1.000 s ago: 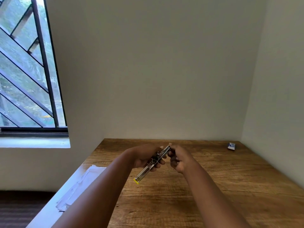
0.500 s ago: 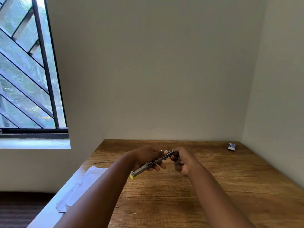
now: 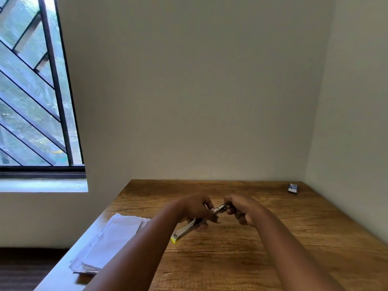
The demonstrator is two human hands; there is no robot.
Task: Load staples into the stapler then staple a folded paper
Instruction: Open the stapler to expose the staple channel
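Stapler (image 3: pixel 190 228) tilted lower; left hand (image 3: pixel 196 207), right hand (image 3: pixel 241 208) gripping ends

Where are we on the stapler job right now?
Done: nothing clearly finished. In hand: left hand grips the stapler above the table; right hand works its far end, loading apparently underway. Left: the paper lies unstapled at the table's left edge.
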